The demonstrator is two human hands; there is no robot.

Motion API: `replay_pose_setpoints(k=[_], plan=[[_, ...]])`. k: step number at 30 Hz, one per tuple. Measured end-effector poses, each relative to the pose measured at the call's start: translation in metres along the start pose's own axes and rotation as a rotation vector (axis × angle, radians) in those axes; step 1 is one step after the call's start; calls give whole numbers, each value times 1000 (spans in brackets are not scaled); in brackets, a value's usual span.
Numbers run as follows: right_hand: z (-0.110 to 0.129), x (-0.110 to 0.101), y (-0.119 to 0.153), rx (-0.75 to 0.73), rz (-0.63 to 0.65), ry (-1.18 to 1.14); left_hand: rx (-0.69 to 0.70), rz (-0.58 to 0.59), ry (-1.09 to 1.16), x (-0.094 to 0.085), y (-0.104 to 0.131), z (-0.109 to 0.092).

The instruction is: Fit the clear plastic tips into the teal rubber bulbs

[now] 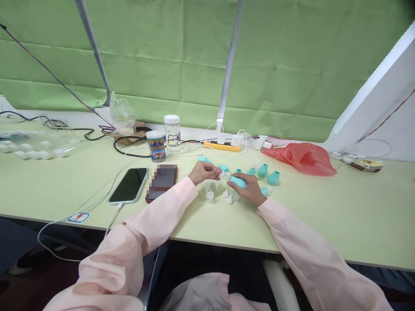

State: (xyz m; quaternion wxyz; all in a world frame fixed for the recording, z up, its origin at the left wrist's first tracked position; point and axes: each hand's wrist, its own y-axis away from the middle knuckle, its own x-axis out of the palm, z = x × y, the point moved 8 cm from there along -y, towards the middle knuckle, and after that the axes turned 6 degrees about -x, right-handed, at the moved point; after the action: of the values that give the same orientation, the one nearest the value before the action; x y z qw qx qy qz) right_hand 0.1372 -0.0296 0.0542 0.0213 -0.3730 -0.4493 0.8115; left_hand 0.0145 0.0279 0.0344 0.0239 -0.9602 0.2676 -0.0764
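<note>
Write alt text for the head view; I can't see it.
A person's right hand grips a teal piece while the left hand holds a small white part at its end. More teal pieces and loose white parts lie nearby on the pale table.

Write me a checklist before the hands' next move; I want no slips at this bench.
1. Teal bulb gripped by the right hand: ok.
2. Small white part held in the left hand: ok.
3. White part fully seated in the bulb: cannot tell, too small.
4. Loose white pieces close to the hands: ok.
5. Red plastic bag apart from both hands: ok.
</note>
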Motion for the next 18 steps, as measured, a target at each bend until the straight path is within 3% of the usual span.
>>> replay_pose_setpoints(k=[8, 18], plan=[[-8, 7, -1, 202, 118, -238, 1, 36, 65, 2, -1, 3], [-10, 13, 0, 239, 152, -320, 32, -9, -3, 5, -1, 0]])
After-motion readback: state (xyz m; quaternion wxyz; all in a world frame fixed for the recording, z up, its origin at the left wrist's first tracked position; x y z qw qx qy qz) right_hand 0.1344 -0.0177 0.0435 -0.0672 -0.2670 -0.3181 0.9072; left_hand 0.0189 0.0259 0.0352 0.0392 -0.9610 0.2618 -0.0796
